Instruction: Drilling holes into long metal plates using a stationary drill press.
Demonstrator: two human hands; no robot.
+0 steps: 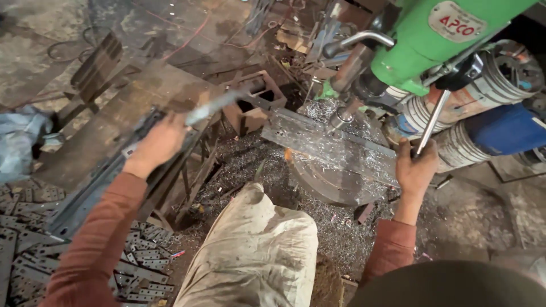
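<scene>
Right hand [417, 165] grips the drill press lever [433, 120]; left hand [159, 142] holds a blurred metal piece [210, 108].

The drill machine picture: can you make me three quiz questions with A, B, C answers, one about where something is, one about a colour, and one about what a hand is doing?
1. Where are the metal shavings piled?
A. On the flat plate under the drill tip
B. On the person's sleeve
C. Inside the blue drum

2. What colour is the drill machine's head?
A. Red
B. Green
C. Yellow

3. What is the right hand doing?
A. Resting open
B. Gripping the feed handle
C. Holding a cup

Answers: 1 A, curls cover the plate below the drill tip. 2 B, the casing is bright green. 3 B, fingers wrap the thin metal lever.
</scene>
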